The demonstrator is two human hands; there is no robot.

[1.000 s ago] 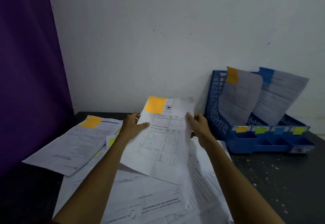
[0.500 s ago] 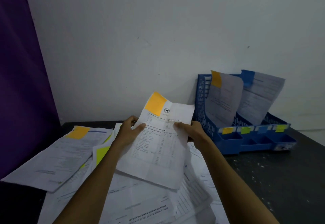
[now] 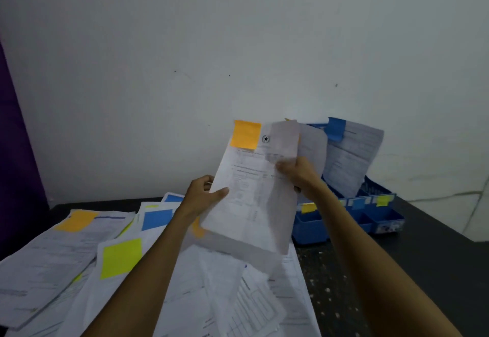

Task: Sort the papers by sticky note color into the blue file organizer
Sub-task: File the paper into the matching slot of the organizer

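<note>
A dark, white-speckled table (image 3: pixel 397 270) runs up to a plain white wall (image 3: pixel 238 45) marked by a few small dark spots. A purple curtain (image 3: pixel 16 151) hangs along the edge of the view at nine o'clock.

Both hands hold a white printed sheet (image 3: pixel 254 199) upright above the table, just right of the middle of the view. An orange sticky note (image 3: pixel 245 134) sits on its top left corner. The left hand (image 3: pixel 203 193) pinches the sheet's left edge, thumb on the printed face and fingers behind. The right hand (image 3: pixel 296 175) grips the right edge higher up, with its fingers curled round the paper.

The blue plastic file organizer (image 3: pixel 312 228) stands against the wall at three o'clock from the held sheet, partly hidden behind it. A white sheet with a blue sticky note (image 3: pixel 349 156) leans in one of its slots, and a grey-looking sheet (image 3: pixel 312 146) leans just to its left. Small coloured labels (image 3: pixel 383 200) line the organizer's front.

A loose pile of printed papers (image 3: pixel 185 283) spreads over the table from six to nine o'clock. A yellow sticky note (image 3: pixel 120 257), a blue sticky note (image 3: pixel 157 218) and an orange note (image 3: pixel 76 220) show among them.
</note>
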